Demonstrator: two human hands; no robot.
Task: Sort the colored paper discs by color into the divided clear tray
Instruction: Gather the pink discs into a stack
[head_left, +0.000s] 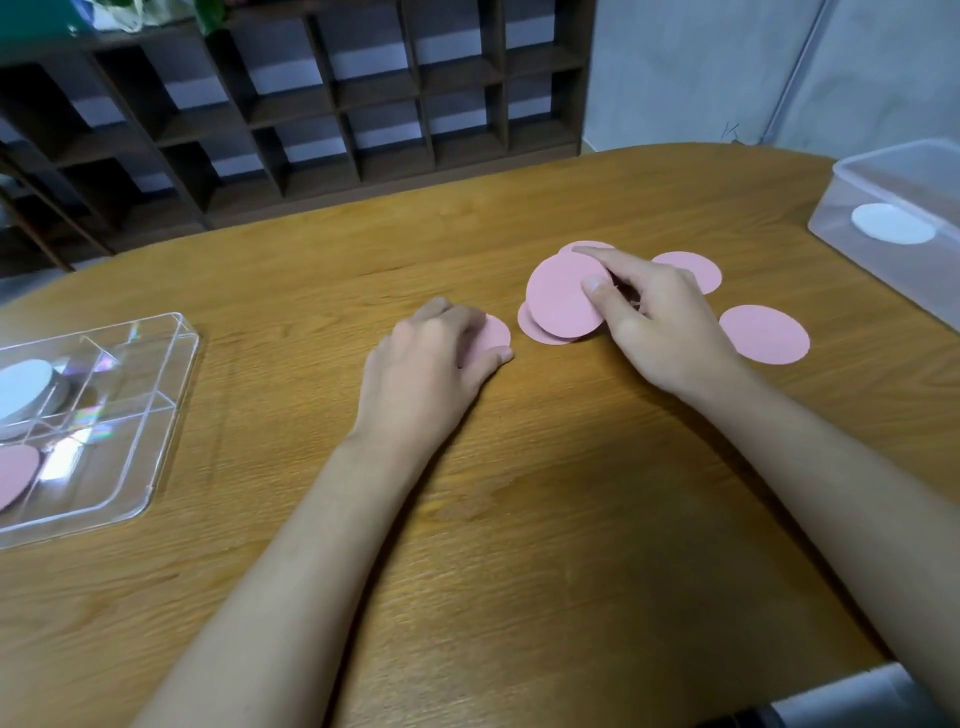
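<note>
**Top disc** (561, 301): pink paper, round, thin, matt. Lay uppermost on a small pile and overlapped further pink discs beneath. Pinched at its right edge by the right hand (660, 322), with thumb on top, forefinger stretched across the far rim and the other fingers curled in. Judged a way of peeling one sheet from a clinging stack.

**Covered disc** (496, 332): pink, same cut. Lay flat just left of the pile, apart from it. Mostly hidden under the left hand (431, 358), with fingers bent over it and thumb at the near edge. Could not be told whether gripped or merely pressed. Probably pinned for sliding, thin paper being hard to lift off a smooth top.

**Far disc** (696, 267) and **near disc** (763, 332): pink, single, flat. Lay untouched behind and to the right of the right hand, not yet sorted.

**Tray** (176, 405): clear hard plastic, low-walled, with thin dividers and rainbow glints. Stood well to the left of the loose discs. Held a white stack (23, 389) in a farther compartment and a sorted pink disc (15, 475) in a nearer one, so colours kept apart. Pink sorting judged barely begun.

**Table** (519, 519): wood-grain, smooth, rounded at the far edge.

**Box** (883, 176): frosted plastic with rounded corners, at far right. Contained a lone white disc (893, 223).

**Shelf** (311, 104): dark wood with square cubbyholes, behind the table.
</note>
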